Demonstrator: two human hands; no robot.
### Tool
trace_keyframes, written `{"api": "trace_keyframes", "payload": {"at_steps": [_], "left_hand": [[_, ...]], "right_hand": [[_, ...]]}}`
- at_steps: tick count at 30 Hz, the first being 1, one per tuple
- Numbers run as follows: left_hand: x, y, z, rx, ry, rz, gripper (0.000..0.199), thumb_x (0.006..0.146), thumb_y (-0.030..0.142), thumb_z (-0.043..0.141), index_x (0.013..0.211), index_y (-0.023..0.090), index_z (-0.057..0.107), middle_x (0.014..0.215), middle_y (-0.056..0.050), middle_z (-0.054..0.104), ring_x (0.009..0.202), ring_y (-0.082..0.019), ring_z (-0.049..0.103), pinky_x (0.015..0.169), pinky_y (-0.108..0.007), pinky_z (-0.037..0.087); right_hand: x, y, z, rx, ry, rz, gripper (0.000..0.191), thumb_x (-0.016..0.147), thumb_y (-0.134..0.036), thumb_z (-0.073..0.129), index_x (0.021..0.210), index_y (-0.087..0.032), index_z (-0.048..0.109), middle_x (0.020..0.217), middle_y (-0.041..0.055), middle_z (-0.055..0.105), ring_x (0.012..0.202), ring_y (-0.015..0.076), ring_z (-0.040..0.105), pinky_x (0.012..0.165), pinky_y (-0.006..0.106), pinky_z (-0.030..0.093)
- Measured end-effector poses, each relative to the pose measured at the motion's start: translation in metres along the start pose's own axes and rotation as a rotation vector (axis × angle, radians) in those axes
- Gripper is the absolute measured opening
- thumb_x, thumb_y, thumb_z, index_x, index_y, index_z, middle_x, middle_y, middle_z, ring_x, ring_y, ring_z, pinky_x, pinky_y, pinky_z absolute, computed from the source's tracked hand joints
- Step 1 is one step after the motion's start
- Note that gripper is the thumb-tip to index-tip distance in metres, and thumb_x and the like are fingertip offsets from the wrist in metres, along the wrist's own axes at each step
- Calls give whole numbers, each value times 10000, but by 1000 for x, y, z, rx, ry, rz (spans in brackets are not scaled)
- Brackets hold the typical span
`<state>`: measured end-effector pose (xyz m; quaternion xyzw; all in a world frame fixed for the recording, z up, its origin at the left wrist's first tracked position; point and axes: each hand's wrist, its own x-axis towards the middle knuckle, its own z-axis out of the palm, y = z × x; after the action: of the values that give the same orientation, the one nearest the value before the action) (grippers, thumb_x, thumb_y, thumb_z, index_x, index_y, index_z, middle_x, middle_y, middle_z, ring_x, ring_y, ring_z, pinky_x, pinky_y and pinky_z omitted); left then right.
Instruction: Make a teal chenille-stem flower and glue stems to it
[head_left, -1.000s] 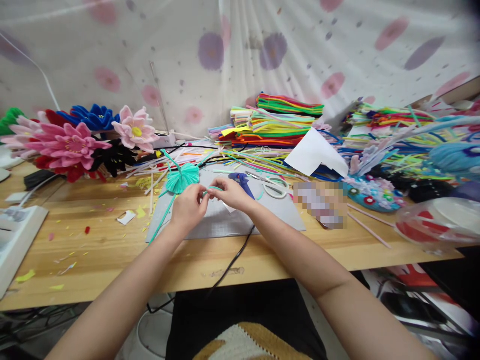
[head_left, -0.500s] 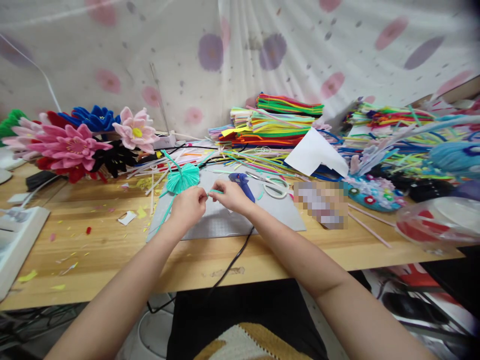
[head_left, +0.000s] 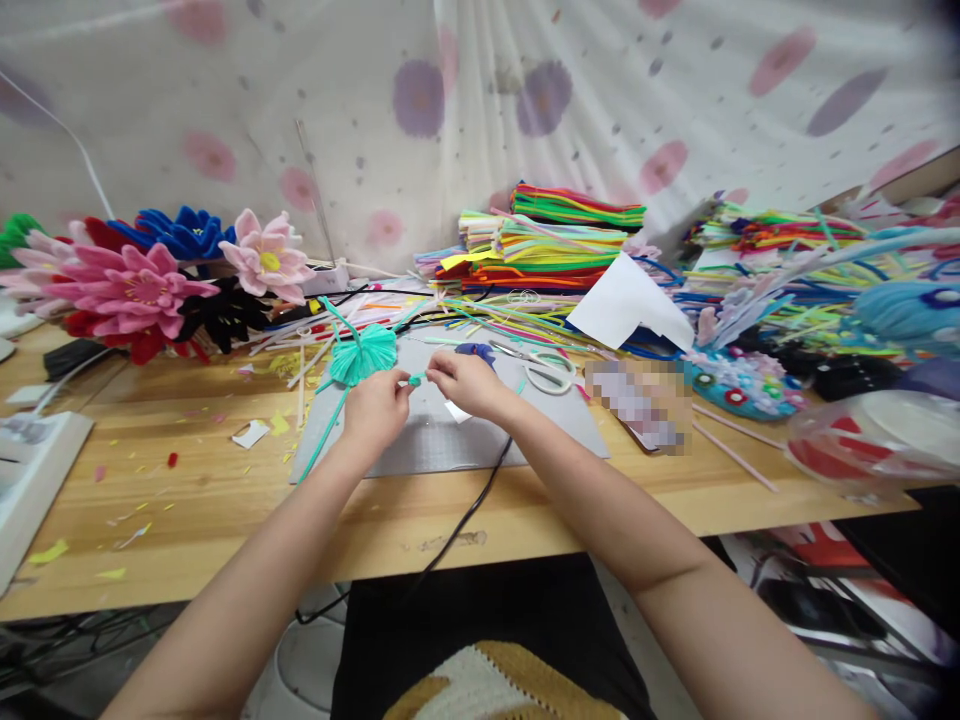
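Observation:
A short teal pipe cleaner (head_left: 415, 380) with a curled end shows between my two hands over a grey mat (head_left: 420, 455). My left hand (head_left: 377, 408) is closed in a pinch on it. My right hand (head_left: 466, 385) has thumb and finger pressed together at its other end. Just behind my left hand, a teal pleated fan-shaped piece (head_left: 366, 352) lies on the mat with long teal stems. The blue glue gun (head_left: 475, 351) is mostly hidden behind my right hand. White-handled scissors (head_left: 551, 375) lie to its right.
Fuzzy flowers (head_left: 142, 285) stand at the left, near a white power strip (head_left: 41, 490). Stacked bundles of coloured pipe cleaners (head_left: 540, 250) are at the back. A white paper (head_left: 630, 300) and a clear plastic container (head_left: 862, 445) are at the right. A black cable (head_left: 472, 505) crosses the front edge.
My right hand has moved slightly forward and covers more of the glue gun. A curled teal end now shows between my fingers, where a straight tip showed above my right fingers before.

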<state>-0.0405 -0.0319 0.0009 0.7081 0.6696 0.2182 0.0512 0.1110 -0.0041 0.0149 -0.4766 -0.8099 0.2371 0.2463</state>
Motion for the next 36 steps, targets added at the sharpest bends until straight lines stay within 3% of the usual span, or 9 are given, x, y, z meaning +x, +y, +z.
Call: {"api": "trace_keyframes", "payload": {"at_steps": [11, 15, 18, 20, 22, 26, 28, 32, 36], "left_hand": [[-1, 5, 1, 116, -53, 21, 225, 776, 253, 475, 775, 174, 685, 805, -120, 664, 719, -262, 602, 576, -331, 372], [-3, 7, 5, 181, -50, 126, 243, 784, 204, 431, 744, 180, 670, 809, -112, 644, 712, -252, 597, 560, -322, 358], [1, 6, 3, 159, -33, 108, 239, 766, 178, 435, 718, 177, 669, 778, -115, 634, 705, -257, 592, 567, -328, 360], [5, 4, 0, 34, 7, 46, 209, 744, 176, 464, 683, 178, 663, 734, -106, 625, 681, -246, 581, 570, -327, 363], [9, 0, -5, -247, 8, -74, 145, 716, 190, 515, 657, 173, 645, 657, -74, 605, 591, -194, 547, 530, -299, 360], [13, -9, -14, -1051, -169, -443, 40, 658, 169, 593, 667, 131, 588, 584, -17, 547, 409, -52, 379, 352, -175, 222], [11, -12, -16, -1342, -284, -569, 35, 648, 109, 584, 647, 119, 550, 586, 0, 516, 386, -12, 322, 310, -127, 144], [5, -14, -18, -1619, -433, -623, 90, 675, 54, 528, 618, 121, 510, 598, 25, 450, 379, 9, 261, 276, -72, 150], [0, -15, -18, -1638, -444, -533, 105, 693, 81, 539, 605, 127, 507, 609, 22, 442, 393, 2, 265, 273, -65, 182]], "right_hand": [[-3, -11, 2, 7, 41, -17, 165, 818, -230, 442, 756, -173, 583, 632, 3, 602, 581, 110, 503, 562, 216, 301], [7, -16, -2, -105, 24, -27, 168, 817, -214, 444, 751, -168, 591, 723, 43, 635, 666, 147, 541, 593, 240, 307], [13, -25, -5, -246, -3, -107, 180, 815, -199, 430, 767, -159, 599, 791, 87, 645, 729, 193, 559, 618, 268, 310], [12, -31, -5, -298, -5, -136, 188, 818, -190, 415, 787, -153, 596, 798, 102, 642, 741, 209, 564, 620, 277, 312], [8, -32, -5, -281, 16, -131, 183, 828, -198, 408, 816, -157, 585, 789, 94, 638, 733, 202, 562, 615, 273, 312], [-4, -22, 3, -64, 42, -71, 175, 858, -246, 390, 826, -188, 553, 713, 23, 615, 654, 138, 535, 610, 236, 321], [-8, -13, 9, 53, 26, -75, 178, 869, -257, 377, 815, -198, 535, 665, -12, 595, 620, 113, 516, 611, 216, 324], [-10, -3, 18, 162, 36, -138, 200, 885, -287, 357, 811, -201, 521, 639, -35, 570, 607, 97, 496, 616, 202, 324], [-12, -3, 19, 167, 23, -196, 203, 882, -298, 378, 807, -198, 538, 647, -35, 565, 604, 90, 486, 611, 200, 318]]}}
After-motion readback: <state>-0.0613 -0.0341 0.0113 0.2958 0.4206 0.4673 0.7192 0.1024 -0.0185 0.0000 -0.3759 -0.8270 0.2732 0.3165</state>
